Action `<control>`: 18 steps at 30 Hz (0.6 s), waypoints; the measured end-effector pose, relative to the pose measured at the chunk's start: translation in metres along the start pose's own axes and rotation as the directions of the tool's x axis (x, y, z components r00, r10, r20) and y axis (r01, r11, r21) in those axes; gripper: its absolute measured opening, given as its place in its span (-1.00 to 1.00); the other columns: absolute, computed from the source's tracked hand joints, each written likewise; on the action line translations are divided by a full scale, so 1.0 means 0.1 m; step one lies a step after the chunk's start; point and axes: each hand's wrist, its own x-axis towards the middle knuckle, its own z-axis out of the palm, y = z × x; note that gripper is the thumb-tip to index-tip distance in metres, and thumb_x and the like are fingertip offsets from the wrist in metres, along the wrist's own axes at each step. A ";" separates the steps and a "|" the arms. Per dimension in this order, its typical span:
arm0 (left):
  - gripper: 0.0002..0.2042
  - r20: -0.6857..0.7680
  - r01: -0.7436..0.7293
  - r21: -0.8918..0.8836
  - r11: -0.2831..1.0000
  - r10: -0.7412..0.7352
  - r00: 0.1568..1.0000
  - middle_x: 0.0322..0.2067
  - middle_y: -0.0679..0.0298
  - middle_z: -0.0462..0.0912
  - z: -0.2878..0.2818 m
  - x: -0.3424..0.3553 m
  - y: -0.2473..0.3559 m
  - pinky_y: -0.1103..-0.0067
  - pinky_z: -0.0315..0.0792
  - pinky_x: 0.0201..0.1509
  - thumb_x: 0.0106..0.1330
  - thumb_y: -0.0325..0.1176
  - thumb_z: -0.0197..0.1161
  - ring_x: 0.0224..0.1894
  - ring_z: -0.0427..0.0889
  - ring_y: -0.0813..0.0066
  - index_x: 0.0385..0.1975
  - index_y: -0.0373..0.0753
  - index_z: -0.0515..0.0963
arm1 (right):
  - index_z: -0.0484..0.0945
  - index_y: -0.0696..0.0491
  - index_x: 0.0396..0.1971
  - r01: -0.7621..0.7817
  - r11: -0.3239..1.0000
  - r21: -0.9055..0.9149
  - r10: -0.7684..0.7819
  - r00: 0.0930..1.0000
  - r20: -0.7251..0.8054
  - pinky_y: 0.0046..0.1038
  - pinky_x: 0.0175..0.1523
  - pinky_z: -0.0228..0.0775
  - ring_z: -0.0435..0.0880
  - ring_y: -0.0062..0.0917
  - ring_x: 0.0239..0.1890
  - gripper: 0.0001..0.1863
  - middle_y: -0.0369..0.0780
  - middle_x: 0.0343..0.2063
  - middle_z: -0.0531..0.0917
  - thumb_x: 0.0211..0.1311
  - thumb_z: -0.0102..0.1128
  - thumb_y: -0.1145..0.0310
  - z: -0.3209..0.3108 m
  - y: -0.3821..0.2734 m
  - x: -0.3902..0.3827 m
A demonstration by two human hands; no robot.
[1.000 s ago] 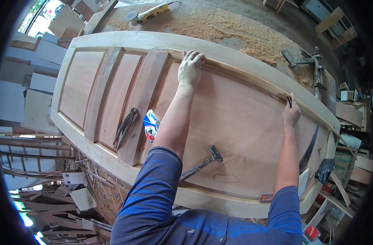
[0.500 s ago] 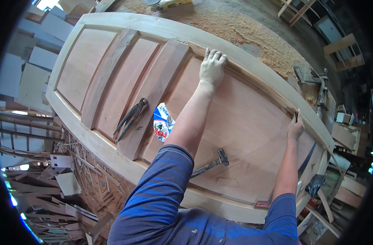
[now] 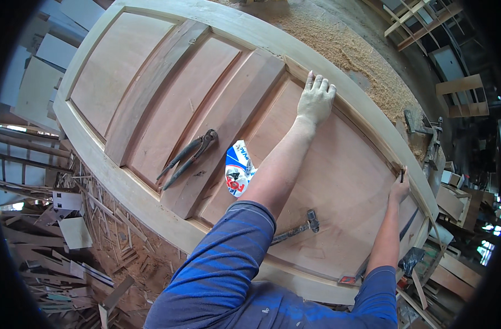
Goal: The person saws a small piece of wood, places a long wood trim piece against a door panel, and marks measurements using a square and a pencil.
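Observation:
A large panelled wooden door (image 3: 237, 90) lies flat in front of me. Along the far inner edge of its biggest panel runs a narrow wooden strip (image 3: 365, 129). My left hand (image 3: 316, 101) is closed over this strip, fingers bent across its top near the crossrail. At the strip's right end my right hand (image 3: 399, 191) pinches a thin, dark, pencil-like tool (image 3: 402, 175). Pincers (image 3: 189, 158) rest on the crossrail. A torn white, blue and red plastic wrapper (image 3: 238, 167) lies by my left forearm. Nearer me, a hammer (image 3: 311, 220) rests on the panel, its handle partly behind my sleeve.
Sawdust (image 3: 338, 46) covers the surface beyond the door. A metal clamp (image 3: 432, 143) stands past the far right edge. Scrap wood (image 3: 110, 236) litters the floor at left. A red-and-black object (image 3: 347, 280) sits at the door's near edge, and a black plastic bag (image 3: 411, 259) by the right end.
My view has shifted, so the door and tools appear farther right and the door's far left part higher. Both hands stay at the strip, the right one still holding the dark tool.

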 end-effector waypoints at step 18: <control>-0.74 -0.187 -0.144 -0.117 0.983 0.121 0.975 0.00 0.16 0.74 -0.12 0.09 -0.01 0.02 0.16 0.72 0.26 -0.23 0.44 0.30 0.61 0.08 -0.08 -0.09 0.71 | 0.71 -0.35 0.39 0.047 0.998 0.052 -0.044 0.997 -0.068 -0.03 -0.01 0.67 0.87 -0.01 -0.06 -0.49 0.02 -0.09 0.85 0.51 0.36 0.35 0.00 0.13 -0.03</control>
